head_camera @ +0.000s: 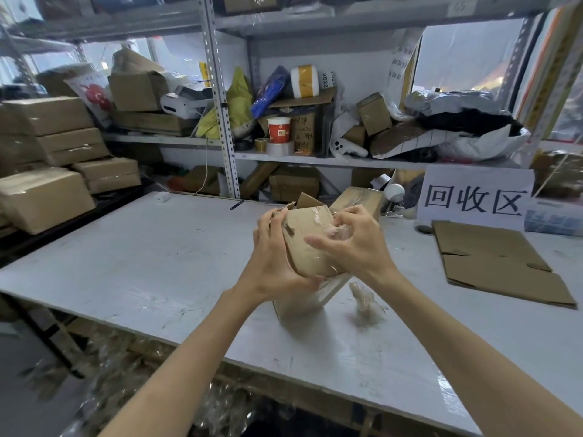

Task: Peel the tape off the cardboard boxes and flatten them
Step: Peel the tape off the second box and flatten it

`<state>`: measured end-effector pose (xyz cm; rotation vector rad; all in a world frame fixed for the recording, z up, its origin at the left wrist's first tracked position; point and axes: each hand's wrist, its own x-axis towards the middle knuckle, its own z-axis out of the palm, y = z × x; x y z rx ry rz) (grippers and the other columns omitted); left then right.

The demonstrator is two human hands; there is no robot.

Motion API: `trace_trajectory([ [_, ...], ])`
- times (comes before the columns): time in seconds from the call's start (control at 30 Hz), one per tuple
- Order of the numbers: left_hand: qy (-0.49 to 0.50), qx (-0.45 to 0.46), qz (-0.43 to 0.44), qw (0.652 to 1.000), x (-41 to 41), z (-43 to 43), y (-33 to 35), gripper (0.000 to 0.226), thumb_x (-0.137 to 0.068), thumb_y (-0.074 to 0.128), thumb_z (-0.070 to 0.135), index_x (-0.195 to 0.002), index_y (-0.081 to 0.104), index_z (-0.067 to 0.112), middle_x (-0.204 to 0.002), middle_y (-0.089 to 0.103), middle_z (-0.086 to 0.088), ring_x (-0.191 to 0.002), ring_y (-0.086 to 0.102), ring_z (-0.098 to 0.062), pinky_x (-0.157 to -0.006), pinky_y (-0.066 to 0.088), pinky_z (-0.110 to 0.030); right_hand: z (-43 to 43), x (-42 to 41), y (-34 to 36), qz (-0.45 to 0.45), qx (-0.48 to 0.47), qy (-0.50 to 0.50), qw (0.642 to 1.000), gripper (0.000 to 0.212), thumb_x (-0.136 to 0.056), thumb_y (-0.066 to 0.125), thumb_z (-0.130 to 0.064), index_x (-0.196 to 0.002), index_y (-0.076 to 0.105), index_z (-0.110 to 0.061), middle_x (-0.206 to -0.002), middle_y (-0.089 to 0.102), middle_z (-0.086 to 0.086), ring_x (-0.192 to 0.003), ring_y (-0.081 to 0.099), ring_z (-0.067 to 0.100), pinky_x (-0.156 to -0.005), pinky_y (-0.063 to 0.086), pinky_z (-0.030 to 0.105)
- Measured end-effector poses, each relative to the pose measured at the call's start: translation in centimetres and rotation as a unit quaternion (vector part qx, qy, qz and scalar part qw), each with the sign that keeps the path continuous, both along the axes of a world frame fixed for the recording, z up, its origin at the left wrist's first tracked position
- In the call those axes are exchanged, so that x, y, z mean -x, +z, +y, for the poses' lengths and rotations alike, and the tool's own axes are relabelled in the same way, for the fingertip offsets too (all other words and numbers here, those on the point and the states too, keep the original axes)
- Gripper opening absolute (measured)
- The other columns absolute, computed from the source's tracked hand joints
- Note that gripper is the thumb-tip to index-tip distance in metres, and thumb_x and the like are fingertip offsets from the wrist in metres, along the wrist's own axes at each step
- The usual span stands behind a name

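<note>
I hold a small brown cardboard box [310, 244] in the air above the middle of the white table [157, 263]. Clear tape [321, 216] still clings to its upper face, and its top flaps stand open. My left hand [271, 263] grips the box from the left and underneath. My right hand [353, 238] is at the box's right side, its fingers pinched on a crumpled wad of clear tape [339, 231]. A flattened box [495, 263] lies on the table to the right. A ball of peeled tape [366, 298] sits on the table below my right hand.
A second taped box [359, 197] stands behind the held one. A white sign with black characters [476, 197] leans at the back right. Metal shelves [220, 121] full of boxes, bags and tape rolls run behind the table. Stacked boxes [56, 171] fill the left.
</note>
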<state>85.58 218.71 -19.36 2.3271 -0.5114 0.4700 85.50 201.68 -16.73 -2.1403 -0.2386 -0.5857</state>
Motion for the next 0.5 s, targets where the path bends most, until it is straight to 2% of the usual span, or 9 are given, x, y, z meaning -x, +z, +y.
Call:
trace_trajectory([
  [0.1,-0.008,0.0,0.013,1.0,-0.2,0.2,-0.5,0.13,-0.046,0.075,0.064,-0.15,0.008,0.021,-0.148,0.009,0.007,-0.134,0.018,-0.016,-0.109,0.028,-0.031,-0.2,-0.1,-0.7,-0.026,0.016,-0.013,0.999,0.029,-0.067,0.083,-0.025,-0.087,0.069,-0.01,-0.094,0.063,-0.002,-0.084,0.058,0.011,-0.069,0.046,0.015],
  [0.2,-0.03,-0.02,0.041,0.999,-0.6,0.9,-0.9,0.145,-0.044,0.081,0.064,-0.152,-0.008,0.025,-0.152,-0.005,0.009,-0.143,0.004,-0.016,-0.117,0.021,-0.04,-0.2,-0.1,-0.7,-0.033,0.012,0.009,0.999,0.024,-0.075,0.071,-0.01,-0.097,0.065,-0.015,-0.086,0.066,0.0,-0.079,0.061,0.016,-0.062,0.045,0.017],
  [0.23,-0.033,-0.015,0.04,0.999,-0.6,1.0,-1.1,0.148,-0.043,0.083,0.061,-0.152,-0.009,0.022,-0.152,-0.004,0.006,-0.144,0.006,-0.019,-0.118,0.024,-0.044,-0.2,-0.1,-0.5,-0.028,0.016,0.026,0.999,0.036,-0.077,0.067,-0.007,-0.11,0.062,-0.021,-0.086,0.065,0.0,-0.08,0.062,0.014,-0.063,0.046,0.016],
  [0.3,-0.028,0.001,0.023,0.999,-0.4,1.1,-1.4,0.148,-0.042,0.085,0.055,-0.153,-0.004,0.014,-0.149,0.005,0.0,-0.14,0.017,-0.02,-0.114,0.033,-0.045,-0.3,0.0,0.0,-0.006,0.005,0.061,0.998,0.066,-0.08,0.062,-0.003,-0.137,0.043,-0.029,-0.084,0.066,-0.002,-0.079,0.064,0.008,-0.069,0.05,0.016],
  [0.33,-0.02,0.006,0.015,1.0,-0.4,1.1,-1.4,0.147,-0.041,0.086,0.054,-0.153,-0.001,0.013,-0.147,0.009,-0.001,-0.138,0.02,-0.019,-0.113,0.036,-0.044,-0.2,0.0,0.1,0.002,-0.001,0.064,0.998,0.07,-0.081,0.061,-0.002,-0.142,0.037,-0.027,-0.082,0.066,-0.002,-0.077,0.064,0.008,-0.072,0.05,0.017],
  [0.4,0.003,0.02,0.012,1.0,-0.4,1.2,-1.2,0.146,-0.039,0.083,0.06,-0.152,0.002,0.016,-0.144,0.012,0.003,-0.134,0.022,-0.017,-0.112,0.036,-0.042,0.1,0.2,0.1,0.001,-0.009,0.046,0.999,0.055,-0.084,0.059,-0.003,-0.135,0.043,-0.018,-0.077,0.064,-0.002,-0.075,0.062,0.008,-0.071,0.05,0.022],
  [0.47,0.02,0.034,0.015,0.999,-0.6,1.5,-0.5,0.144,-0.039,0.082,0.061,-0.152,0.002,0.02,-0.145,0.012,0.005,-0.133,0.022,-0.017,-0.112,0.035,-0.042,0.4,0.6,0.0,-0.004,-0.005,0.033,0.999,0.034,-0.084,0.053,-0.006,-0.117,0.052,-0.017,-0.073,0.061,-0.004,-0.075,0.057,0.008,-0.066,0.047,0.025],
  [0.5,0.02,0.028,0.014,0.999,-0.7,1.7,-0.3,0.144,-0.039,0.083,0.059,-0.152,0.002,0.02,-0.146,0.012,0.005,-0.134,0.022,-0.017,-0.112,0.034,-0.043,0.5,0.8,-0.1,0.001,0.009,0.031,0.999,0.029,-0.083,0.051,-0.009,-0.109,0.056,-0.019,-0.074,0.059,-0.004,-0.081,0.054,0.011,-0.068,0.045,0.026],
])
